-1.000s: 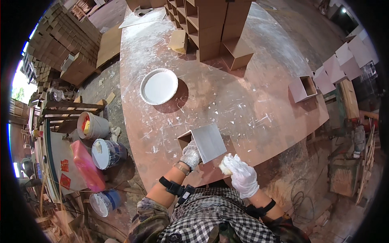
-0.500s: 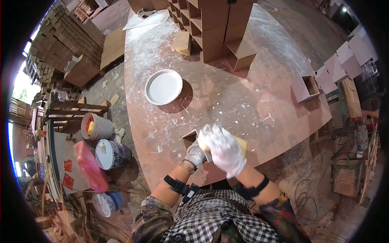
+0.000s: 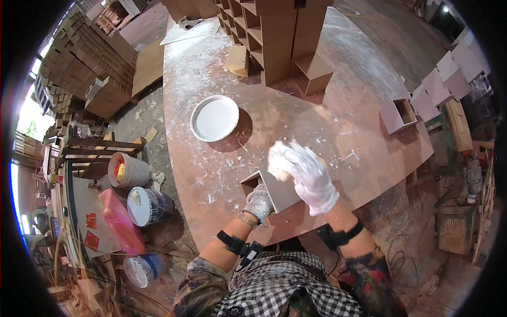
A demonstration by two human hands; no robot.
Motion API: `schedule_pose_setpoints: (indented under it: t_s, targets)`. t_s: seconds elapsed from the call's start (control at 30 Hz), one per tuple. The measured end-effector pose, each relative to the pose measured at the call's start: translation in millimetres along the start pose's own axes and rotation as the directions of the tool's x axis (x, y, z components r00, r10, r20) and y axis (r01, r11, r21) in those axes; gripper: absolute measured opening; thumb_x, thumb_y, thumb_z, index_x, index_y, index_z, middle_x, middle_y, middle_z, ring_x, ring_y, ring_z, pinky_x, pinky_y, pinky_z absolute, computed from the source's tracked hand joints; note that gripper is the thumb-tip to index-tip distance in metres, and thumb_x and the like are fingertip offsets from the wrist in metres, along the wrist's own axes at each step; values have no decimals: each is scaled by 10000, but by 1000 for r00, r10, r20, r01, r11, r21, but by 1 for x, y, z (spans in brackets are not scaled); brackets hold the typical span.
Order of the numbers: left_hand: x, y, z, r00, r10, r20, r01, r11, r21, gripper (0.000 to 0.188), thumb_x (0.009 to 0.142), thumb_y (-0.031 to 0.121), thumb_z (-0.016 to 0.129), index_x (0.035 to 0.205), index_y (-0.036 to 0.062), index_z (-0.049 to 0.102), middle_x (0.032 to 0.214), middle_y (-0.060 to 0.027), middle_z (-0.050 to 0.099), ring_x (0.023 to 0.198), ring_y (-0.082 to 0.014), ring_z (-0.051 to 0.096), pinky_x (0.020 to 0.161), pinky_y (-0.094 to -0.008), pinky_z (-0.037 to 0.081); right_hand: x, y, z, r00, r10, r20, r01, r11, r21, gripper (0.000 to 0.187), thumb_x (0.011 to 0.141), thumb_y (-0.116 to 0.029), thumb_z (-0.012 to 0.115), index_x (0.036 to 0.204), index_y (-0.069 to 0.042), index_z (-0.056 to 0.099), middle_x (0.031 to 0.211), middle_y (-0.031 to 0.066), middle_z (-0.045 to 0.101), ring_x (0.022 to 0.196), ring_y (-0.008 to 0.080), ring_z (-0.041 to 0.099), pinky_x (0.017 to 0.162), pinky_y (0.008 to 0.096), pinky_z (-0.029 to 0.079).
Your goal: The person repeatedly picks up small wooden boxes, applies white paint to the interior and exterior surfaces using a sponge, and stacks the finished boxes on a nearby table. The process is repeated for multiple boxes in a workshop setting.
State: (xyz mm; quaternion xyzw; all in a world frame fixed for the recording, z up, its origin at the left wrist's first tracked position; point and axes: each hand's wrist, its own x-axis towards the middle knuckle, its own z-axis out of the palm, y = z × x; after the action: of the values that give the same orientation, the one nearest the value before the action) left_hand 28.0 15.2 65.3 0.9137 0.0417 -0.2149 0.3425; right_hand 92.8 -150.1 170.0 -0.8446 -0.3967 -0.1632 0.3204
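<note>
Biggest thing in front of you: the work table, brownish, smeared w/ white. Off its far L side, on the floor, there's a pile of brown boxes. Standing on the far part of the table is a tall stack of open brown boxes, w/ one more open box at its R foot. Row of pale boxes runs along your R, past the table edge; another pale open box sits on the table near that end.

Down L, beside the table: pink bag, and near it a white bucket w/ red & yellow stuff inside. Round basin of white liquid is on the table, L of ctr, beyond your hands.

Your small box is at the near edge, btwn your hands, open end facing L, pale side up. Your L hand, grey knit glove, is in that open end; fingers hidden, so can't tell how far they're closed. Your R hand, white glove, is curled round a yellowish sponge over the box's far R part; can't tell if sponge & box touch.
</note>
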Motion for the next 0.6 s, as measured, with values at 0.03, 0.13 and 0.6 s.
schedule_pose_setpoints:
  t_s: [0.03, 0.13, 0.6]
  targets:
    - [3, 10, 0, 993, -81, 82, 66, 983, 169, 543, 884, 399, 593, 1301, 60, 519, 1234, -186, 600, 1072, -359, 611, 844, -422, 510, 12, 2, 4, 999, -35, 13, 34, 997, 67, 432, 765, -44, 590, 1178, -161, 638, 1282, 55, 610, 1191, 303, 561, 995, 413, 441]
    - [6, -18, 28, 986, 143, -82, -128, 978, 165, 567, 879, 416, 596, 1329, 83, 502, 1330, -160, 540, 1210, -358, 510, 1021, -428, 399, 30, -9, 15, 972, -174, 161, 144, 972, 184, 414, 751, -71, 615, 1156, -152, 641, 1184, 48, 652, 1113, 269, 601, 953, 384, 467]
    - [1, 30, 3, 932, 327, -155, -282, 925, 254, 344, 827, 267, 566, 938, -47, 654, 875, -286, 643, 806, -398, 635, 671, -474, 513, -45, -39, -75, 931, -52, 361, -2, 989, 147, 445, 667, 31, 582, 1072, -113, 695, 1071, 113, 679, 1008, 237, 652, 841, 353, 537]
